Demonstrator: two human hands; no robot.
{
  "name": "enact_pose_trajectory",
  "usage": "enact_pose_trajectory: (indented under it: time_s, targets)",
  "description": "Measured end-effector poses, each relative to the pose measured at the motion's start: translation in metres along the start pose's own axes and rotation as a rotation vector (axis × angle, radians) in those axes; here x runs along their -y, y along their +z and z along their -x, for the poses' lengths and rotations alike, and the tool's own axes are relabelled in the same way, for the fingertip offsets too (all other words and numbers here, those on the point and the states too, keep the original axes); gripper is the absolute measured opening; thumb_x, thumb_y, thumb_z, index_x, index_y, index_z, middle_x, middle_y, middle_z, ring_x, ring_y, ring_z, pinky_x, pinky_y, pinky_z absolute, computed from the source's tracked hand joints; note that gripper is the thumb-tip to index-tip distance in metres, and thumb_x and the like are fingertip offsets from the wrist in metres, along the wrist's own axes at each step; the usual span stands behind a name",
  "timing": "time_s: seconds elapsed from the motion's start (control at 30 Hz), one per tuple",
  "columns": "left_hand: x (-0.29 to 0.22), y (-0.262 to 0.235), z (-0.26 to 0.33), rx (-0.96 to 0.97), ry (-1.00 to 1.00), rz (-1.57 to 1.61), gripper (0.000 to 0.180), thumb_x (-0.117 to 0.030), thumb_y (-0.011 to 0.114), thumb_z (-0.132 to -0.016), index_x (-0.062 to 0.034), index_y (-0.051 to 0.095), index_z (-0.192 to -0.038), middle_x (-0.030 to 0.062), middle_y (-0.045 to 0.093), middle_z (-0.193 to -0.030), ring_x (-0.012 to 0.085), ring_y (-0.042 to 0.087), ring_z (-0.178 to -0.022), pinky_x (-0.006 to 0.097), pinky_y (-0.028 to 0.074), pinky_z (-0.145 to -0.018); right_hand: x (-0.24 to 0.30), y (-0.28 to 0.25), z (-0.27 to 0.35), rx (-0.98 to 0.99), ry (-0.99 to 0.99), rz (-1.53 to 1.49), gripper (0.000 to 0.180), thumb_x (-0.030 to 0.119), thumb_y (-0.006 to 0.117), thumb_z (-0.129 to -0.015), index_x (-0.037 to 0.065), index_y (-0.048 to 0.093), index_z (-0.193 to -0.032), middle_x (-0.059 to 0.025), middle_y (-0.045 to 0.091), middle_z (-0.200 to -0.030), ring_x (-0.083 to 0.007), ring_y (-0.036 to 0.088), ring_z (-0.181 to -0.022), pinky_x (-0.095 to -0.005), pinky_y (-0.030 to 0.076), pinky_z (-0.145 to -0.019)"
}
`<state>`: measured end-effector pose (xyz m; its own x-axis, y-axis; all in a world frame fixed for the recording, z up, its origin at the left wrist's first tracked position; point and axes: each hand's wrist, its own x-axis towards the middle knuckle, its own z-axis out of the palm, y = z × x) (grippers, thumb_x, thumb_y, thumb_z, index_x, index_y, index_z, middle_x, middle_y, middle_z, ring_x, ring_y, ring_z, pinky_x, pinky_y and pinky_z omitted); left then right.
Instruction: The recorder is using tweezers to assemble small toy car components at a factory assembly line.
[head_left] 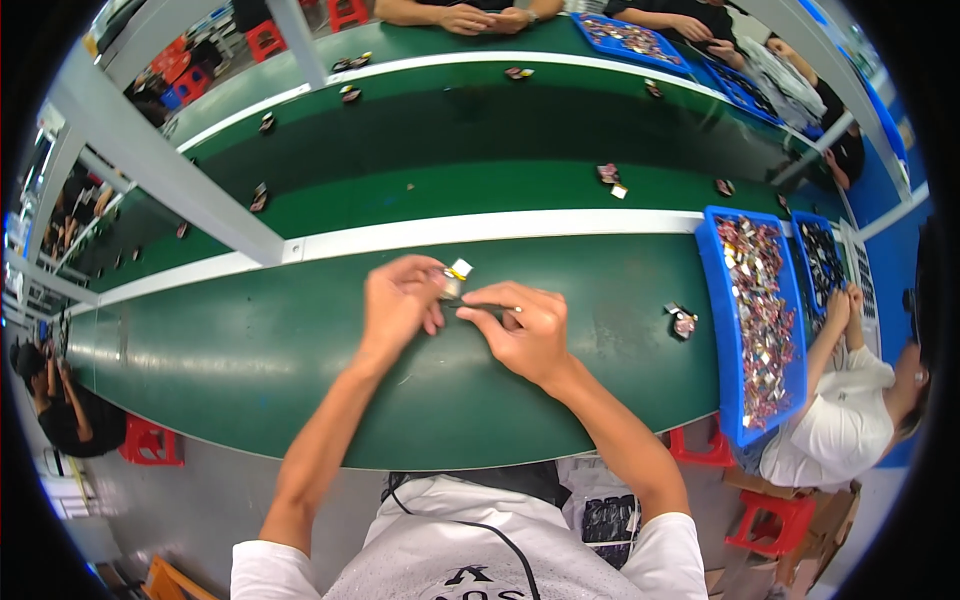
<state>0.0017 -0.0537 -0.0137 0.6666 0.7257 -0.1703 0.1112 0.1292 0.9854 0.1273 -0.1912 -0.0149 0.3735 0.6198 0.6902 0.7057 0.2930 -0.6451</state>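
Pinching a small part (456, 279) between thumb and fingers, the left hand (402, 303) is clamping together above the green tabletop (560, 425), about midway between its near edge and its far edge. The part is showing a white face and a yellow strip at its upper end; the fingers are covering some of it, so its full shape is staying unclear. The right hand (525, 322) is closing its thumb and forefinger on a thin dark tool (490, 306), whose left end is reaching to the lower end of the part; whether the two are touching, one cannot tell.

Toward the right side of the tabletop, a loose bundle (683, 322) of pinkish and silvery pieces is lying by itself. Just beyond it, a long blue tray (733, 392) is standing with many similar pieces inside, its near end reaching the near edge. Farther right, a smaller blue tray (800, 245) is holding dark pieces, next to a co-worker in a white shirt (835, 430). Along the far edge, a white rail (480, 228) is running, and behind it a green belt (420, 190) is carrying scattered bundles.
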Motion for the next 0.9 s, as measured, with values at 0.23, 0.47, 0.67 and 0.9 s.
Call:
enact_pose_trajectory:
  time_s: [0.23,0.47,0.67,0.9]
  targets:
    - [-0.020,-0.055,-0.135,-0.322,0.188,-0.300,0.024,-0.007,0.065,-0.093,0.0091,0.067,-0.110,0.0116,0.072,-0.079,0.0147,0.068,-0.057,0.027,0.055,-0.050,0.030,-0.039,-0.014,-0.182,0.071,-0.091,0.018,0.002,0.085,-0.074,0.006,0.076,-0.088,-0.0043,0.074,-0.082,-0.0056,0.041,-0.041,-0.0234,0.031,-0.041]
    - [-0.021,0.003,-0.131,-0.795,0.586,-0.935,0.026,-0.023,0.067,-0.093,-0.0018,0.065,-0.107,0.0141,0.065,-0.102,0.0380,0.067,-0.084,0.048,0.054,-0.076,0.060,-0.121,0.062,-0.341,0.240,-0.018,0.023,-0.003,0.085,-0.073,0.003,0.076,-0.093,-0.0108,0.077,-0.088,-0.0065,0.058,-0.053,-0.0207,0.041,-0.045]
    - [-0.014,0.186,-0.022,0.453,0.311,-0.529,0.022,-0.021,0.074,-0.088,0.0015,0.076,-0.089,0.0108,0.072,-0.073,0.0137,0.065,-0.063,0.031,0.053,-0.062,0.066,-0.180,0.113,-0.868,0.361,0.013,0.020,-0.006,0.076,-0.084,-0.005,0.067,-0.102,-0.0161,0.074,-0.094,-0.0183,0.071,-0.083,-0.0255,0.056,-0.074]
    - [0.003,0.286,0.018,0.322,0.321,-0.595,0.036,-0.027,0.080,-0.083,0.0060,0.072,-0.072,0.0271,0.067,-0.069,0.0394,0.071,-0.069,0.047,0.055,-0.066,0.072,-0.202,0.150,-0.992,0.439,0.152,0.017,0.003,0.074,-0.090,-0.003,0.067,-0.104,-0.0097,0.071,-0.090,-0.0043,0.054,-0.063,-0.0181,0.034,-0.051]
